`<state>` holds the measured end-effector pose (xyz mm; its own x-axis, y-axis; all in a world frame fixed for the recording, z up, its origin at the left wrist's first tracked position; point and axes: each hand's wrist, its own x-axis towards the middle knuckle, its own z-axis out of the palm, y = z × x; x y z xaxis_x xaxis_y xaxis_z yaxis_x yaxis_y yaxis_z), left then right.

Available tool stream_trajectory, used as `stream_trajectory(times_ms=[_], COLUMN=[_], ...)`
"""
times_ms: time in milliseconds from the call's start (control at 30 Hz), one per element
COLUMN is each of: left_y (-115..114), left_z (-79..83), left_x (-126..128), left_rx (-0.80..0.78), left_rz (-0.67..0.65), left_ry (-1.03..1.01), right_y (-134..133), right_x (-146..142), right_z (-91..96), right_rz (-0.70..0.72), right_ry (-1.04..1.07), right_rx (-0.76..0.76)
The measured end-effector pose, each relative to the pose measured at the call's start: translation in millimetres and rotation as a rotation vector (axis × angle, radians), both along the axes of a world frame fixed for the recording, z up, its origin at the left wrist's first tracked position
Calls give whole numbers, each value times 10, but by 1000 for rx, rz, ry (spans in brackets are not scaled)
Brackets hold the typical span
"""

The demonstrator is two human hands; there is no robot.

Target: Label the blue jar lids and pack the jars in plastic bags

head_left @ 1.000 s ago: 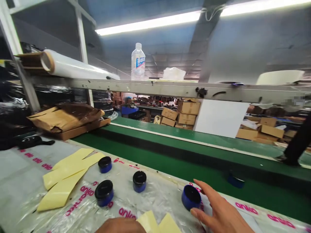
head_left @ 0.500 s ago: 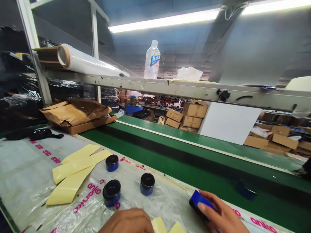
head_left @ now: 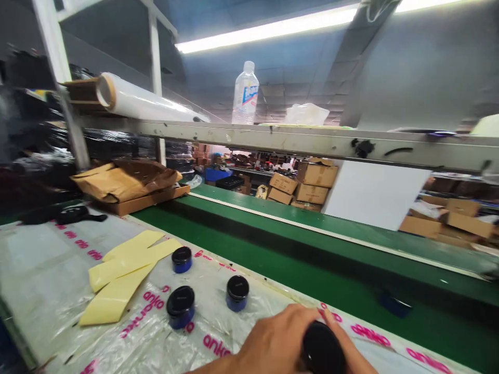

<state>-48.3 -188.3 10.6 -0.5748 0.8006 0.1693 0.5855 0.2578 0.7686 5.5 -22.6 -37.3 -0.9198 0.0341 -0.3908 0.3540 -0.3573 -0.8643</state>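
At the bottom right, my left hand (head_left: 268,335) and my right hand (head_left: 346,345) are together around a round jar (head_left: 323,347), its black lid facing me. The left hand's fingers curl against its left side. The right hand grips it from the right, mostly hidden behind it. On the plastic-covered table left of my hands stand three blue jars with black lids: one at the back (head_left: 182,259), one in front (head_left: 181,307) and one to the right (head_left: 237,293). Several pale yellow paper strips (head_left: 120,275) lie to their left.
Beyond the table runs a green conveyor belt (head_left: 273,270), with a dark blue object (head_left: 395,304) on it. A cardboard tray (head_left: 156,200) holds brown paper at the back left. Above, a shelf beam (head_left: 280,137) carries a bottle (head_left: 246,96) and a film roll (head_left: 144,98).
My left hand has moved right and closed on the jar in my right hand. The jar has turned from tilted to lid towards me. Yellow strips at the bottom edge are no longer visible.
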Motion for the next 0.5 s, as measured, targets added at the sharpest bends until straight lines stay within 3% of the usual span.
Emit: stream_trajectory(times_ms=[67, 133, 300, 400, 500], left_y=[8, 9, 86, 224, 427], left_z=[46, 88, 76, 25, -23], left_x=[-12, -19, -1, 37, 73], left_rx=[44, 44, 38, 17, -22], left_rz=[40, 57, 20, 42, 42], left_ry=[-60, -110, -142, -55, 31], right_y=[27, 116, 307, 255, 259], right_x=[44, 106, 368, 488, 521], right_z=[26, 67, 160, 225, 313], right_rz=[39, 2, -294, -162, -81], right_ry=[-46, -47, 210, 323, 309], right_rx=[-8, 92, 650, 900, 1017])
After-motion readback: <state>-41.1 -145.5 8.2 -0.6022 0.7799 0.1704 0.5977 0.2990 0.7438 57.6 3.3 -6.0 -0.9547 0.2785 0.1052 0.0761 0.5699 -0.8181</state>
